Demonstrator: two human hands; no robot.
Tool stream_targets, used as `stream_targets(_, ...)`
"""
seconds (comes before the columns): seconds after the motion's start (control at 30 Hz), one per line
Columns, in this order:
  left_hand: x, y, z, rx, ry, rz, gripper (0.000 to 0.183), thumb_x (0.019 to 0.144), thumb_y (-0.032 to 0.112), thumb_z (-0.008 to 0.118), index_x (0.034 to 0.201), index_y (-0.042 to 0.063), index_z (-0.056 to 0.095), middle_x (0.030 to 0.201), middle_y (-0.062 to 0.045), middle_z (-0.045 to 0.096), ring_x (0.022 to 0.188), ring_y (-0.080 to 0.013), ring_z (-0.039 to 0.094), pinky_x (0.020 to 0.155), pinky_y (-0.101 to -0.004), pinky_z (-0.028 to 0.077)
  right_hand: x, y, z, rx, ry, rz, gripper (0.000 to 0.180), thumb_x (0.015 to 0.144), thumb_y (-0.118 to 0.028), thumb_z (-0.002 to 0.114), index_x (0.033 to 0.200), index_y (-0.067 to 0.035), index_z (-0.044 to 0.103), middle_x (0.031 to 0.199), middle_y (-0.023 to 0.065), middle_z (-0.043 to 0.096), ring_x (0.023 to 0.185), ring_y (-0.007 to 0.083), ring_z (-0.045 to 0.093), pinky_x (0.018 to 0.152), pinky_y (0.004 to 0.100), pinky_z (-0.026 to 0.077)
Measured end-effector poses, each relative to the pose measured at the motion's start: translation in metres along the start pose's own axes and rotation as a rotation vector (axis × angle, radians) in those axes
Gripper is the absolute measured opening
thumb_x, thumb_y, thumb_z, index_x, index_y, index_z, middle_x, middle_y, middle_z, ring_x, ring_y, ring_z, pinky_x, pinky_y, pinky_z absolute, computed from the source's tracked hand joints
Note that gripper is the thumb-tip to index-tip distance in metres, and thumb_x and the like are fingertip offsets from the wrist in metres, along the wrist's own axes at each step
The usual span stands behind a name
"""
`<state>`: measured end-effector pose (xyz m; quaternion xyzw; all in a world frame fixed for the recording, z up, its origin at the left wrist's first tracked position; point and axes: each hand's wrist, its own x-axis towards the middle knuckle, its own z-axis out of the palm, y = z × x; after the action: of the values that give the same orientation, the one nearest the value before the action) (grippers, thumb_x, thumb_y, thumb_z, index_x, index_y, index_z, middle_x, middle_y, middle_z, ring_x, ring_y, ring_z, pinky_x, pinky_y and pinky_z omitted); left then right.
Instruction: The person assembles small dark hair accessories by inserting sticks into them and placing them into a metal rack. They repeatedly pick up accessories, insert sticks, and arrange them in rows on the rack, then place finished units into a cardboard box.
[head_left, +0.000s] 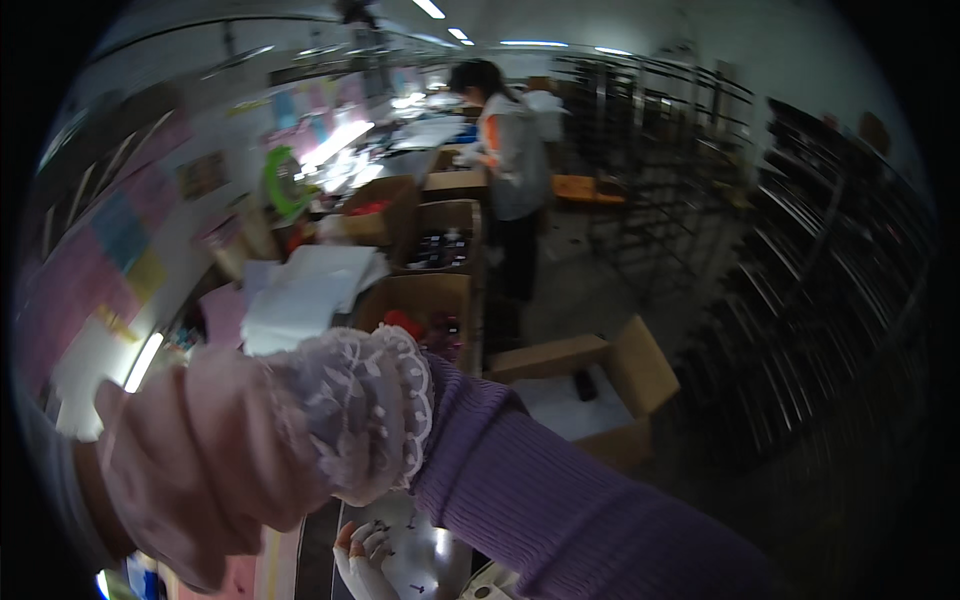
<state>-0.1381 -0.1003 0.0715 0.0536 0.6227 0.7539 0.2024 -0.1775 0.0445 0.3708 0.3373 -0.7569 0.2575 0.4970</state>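
My right arm, in a purple ribbed sleeve with a lace cuff and a pink sleeve cover, reaches across to the far left. Beyond the cover, bare wrist skin and the pale glove of my right hand (64, 487) show at the dark rim; its fingers cannot be made out. Low in the picture, my left hand (364, 561) wears a white glove with bare fingertips. Its fingers are bent over a shiny metal surface (439, 551), beside small dark pieces (381, 525) that look like screws. Whether it holds any of them is unclear.
An open cardboard box (551, 349) stands right of my arm. Ahead are more boxes (469, 300) with red and dark items, and white sheets (307, 292) on the bench. A co-worker (517, 157) stands farther along it. Metal racks (817, 277) fill the right side.
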Motion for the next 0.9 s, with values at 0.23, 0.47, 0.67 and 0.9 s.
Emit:
stream_targets(0.23, 0.009, -0.051, 0.109, 0.138, -0.443, -0.248, 0.035, 0.096, 0.018, 0.044, 0.128, 0.004, 0.043, 0.108, -0.013, 0.062, 0.089, -0.0210, 0.063, 0.074, -0.0319, 0.051, -0.148, -0.101, -0.209, -0.289, 0.610, 0.302, 0.015, 0.080, -0.004, 0.060, 0.094, -0.003, 0.055, 0.079, 0.0102, 0.055, 0.074, 0.0184, 0.057, 0.064, 0.0293, 0.046)
stream_targets(0.47, -0.043, -0.124, 0.250, 0.388, -0.902, -0.234, 0.032, 0.096, 0.013, 0.046, 0.126, 0.003, 0.047, 0.106, -0.012, 0.065, 0.090, -0.0218, 0.065, 0.080, -0.0315, 0.052, -0.218, -0.215, -0.378, -0.482, 0.638, 0.401, 0.010, 0.084, -0.005, 0.058, 0.093, -0.003, 0.056, 0.076, 0.0085, 0.057, 0.070, 0.0168, 0.056, 0.062, 0.0282, 0.046)
stream_targets(0.67, -0.135, -0.195, 0.345, 0.365, -0.946, -0.532, 0.026, 0.097, 0.010, 0.041, 0.119, 0.001, 0.053, 0.104, -0.014, 0.064, 0.090, -0.0232, 0.065, 0.077, -0.0339, 0.053, -0.251, -0.267, -0.470, -0.535, 0.384, 0.602, 0.006, 0.087, -0.005, 0.057, 0.092, -0.002, 0.057, 0.075, 0.0070, 0.058, 0.067, 0.0153, 0.055, 0.060, 0.0273, 0.046)
stream_targets(0.9, -0.197, -0.236, 0.381, 0.328, -1.209, -0.652, 0.038, 0.100, 0.020, 0.040, 0.134, 0.006, 0.041, 0.117, -0.012, 0.060, 0.091, -0.0184, 0.061, 0.076, -0.0299, 0.051, -0.290, -0.308, -0.562, -0.679, 0.203, 0.872, 0.005, 0.090, -0.006, 0.055, 0.091, -0.002, 0.057, 0.072, 0.0054, 0.059, 0.063, 0.0136, 0.054, 0.058, 0.0263, 0.046)
